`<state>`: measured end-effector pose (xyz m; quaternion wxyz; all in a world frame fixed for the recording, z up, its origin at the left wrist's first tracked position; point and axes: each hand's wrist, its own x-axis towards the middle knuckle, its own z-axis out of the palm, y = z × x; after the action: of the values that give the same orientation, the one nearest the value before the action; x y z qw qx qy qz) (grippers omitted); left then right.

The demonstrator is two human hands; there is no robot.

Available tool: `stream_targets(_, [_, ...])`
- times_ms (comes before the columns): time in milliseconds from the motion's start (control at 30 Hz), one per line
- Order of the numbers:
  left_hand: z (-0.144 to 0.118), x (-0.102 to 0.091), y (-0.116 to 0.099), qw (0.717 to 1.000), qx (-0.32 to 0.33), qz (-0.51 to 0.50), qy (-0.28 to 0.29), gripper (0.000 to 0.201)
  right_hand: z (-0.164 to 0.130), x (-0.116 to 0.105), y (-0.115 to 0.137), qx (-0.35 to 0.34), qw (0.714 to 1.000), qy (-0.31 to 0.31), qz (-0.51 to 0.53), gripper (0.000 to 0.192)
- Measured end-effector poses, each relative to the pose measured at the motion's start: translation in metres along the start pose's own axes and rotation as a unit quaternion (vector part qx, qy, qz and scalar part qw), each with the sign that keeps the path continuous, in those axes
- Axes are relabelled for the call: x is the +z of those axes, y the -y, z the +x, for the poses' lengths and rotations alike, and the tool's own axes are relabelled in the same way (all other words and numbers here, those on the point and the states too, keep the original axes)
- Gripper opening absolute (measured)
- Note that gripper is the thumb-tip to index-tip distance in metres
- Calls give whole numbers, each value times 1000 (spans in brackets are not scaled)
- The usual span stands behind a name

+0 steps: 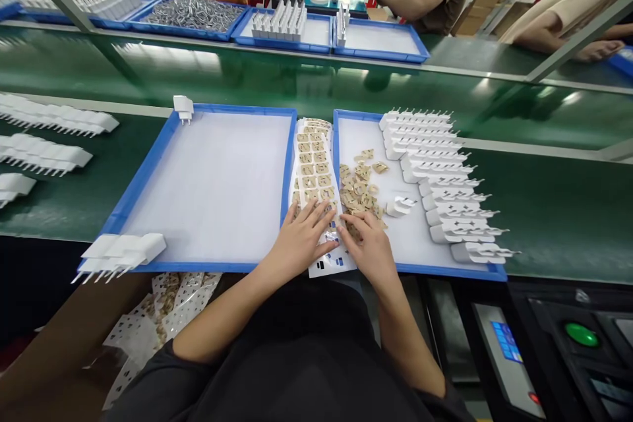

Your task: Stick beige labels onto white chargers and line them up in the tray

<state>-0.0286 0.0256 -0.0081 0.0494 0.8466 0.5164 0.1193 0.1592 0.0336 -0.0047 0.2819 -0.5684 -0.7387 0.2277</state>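
Note:
My left hand (pixel 301 241) lies flat with its fingers spread on a sheet of tan stickers (pixel 315 168), pressing it down between two blue-rimmed trays. At the sheet's right edge my right hand (pixel 370 249) has its thumb and index finger drawn together; whatever is between them is too small to make out. Just beyond that hand, a heap of loose tan sticker pieces (pixel 359 188) lies in the right tray (pixel 359 132). A single white plug adapter (pixel 399 206) rests beside the heap. Rows of white plug adapters (pixel 435 178) line the tray's right side.
The left tray (pixel 212 184) has white adapters (pixel 123 249) on its near left corner and one adapter (pixel 183 107) at its far left corner. More adapters (pixel 44 153) stand further left. Across a green ledge (pixel 297 82), co-workers sit behind trays of metal parts (pixel 190 14).

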Motion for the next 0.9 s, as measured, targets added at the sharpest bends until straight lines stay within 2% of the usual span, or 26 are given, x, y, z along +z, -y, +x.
stream_targets(233, [-1,1,-1,1000,-7,-4,-3,62,9,13,1,-6,999,-44,14,13])
stream_targets(367, [-1,1,-1,1000,-8,-8,-1,61,12,13,2,-28,999,-35,27,12])
stream_targets(467, [0,1,-1,1000,-10,-11,4,62,8,3,0,-90,993,12,74,10])
stream_targets(567, [-2,0,2,1000,-13,-14,15,64,-4,-17,-11,-150,970,60,180,6])
stream_targets(667, [-1,-12,3,999,-6,-18,39,67,-18,-36,-31,-122,946,13,300,5])
stream_targets(767, [16,-34,-3,999,24,-22,33,58,-29,-46,-47,-80,923,-19,376,6])
stream_targets(833, [41,-44,-16,998,60,-28,7,51,-32,-47,-53,-76,910,-12,408,7])
stream_targets(900, [73,-45,-37,994,105,-38,-16,50,-34,-46,-54,-74,905,-8,418,8])
